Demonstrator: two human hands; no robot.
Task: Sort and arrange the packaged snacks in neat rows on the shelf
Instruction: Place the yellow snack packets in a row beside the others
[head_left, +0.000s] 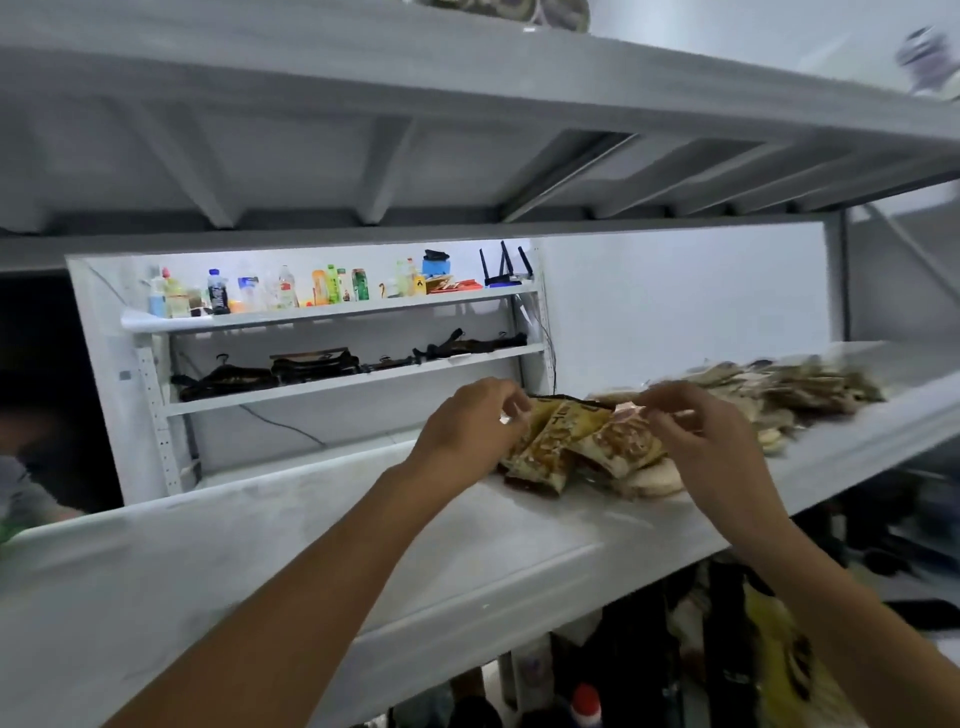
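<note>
Head view: left hand (467, 421), right hand (696, 431), pinch grips on snack packets (587, 441), lettering illegible.

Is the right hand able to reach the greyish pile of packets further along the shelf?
Probably yes: the right hand pinches the yellow packets, and the greyish pile lies beyond it on the same shelf, nothing between.

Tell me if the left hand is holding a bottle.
No, the left hand pinches a snack pack; the bottles stand on a far shelf.
</note>
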